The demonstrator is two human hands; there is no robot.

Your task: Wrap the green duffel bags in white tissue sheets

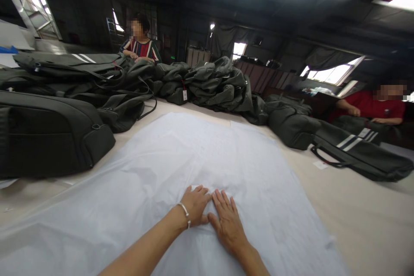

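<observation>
A large pale bluish-white sheet (207, 151), thin and slightly wrinkled, is spread over the table in front of me. My left hand (195, 207), with a bracelet at the wrist, presses on the sheet with its fingers stretched out. Beside it, my right hand (228, 222) lies flat on the same sheet, fingers extended. The two hands nearly meet at their thumbs and forefingers. Whether anything lies under the sheet beneath my palms, I cannot tell.
Dark bags lie piled along the table's far side (207, 84). A dark duffel bag (42, 138) sits at left, and a striped bag (359, 146) at right. Two people work beyond the bags, one in a striped top (145, 47), one in a red top (368, 103).
</observation>
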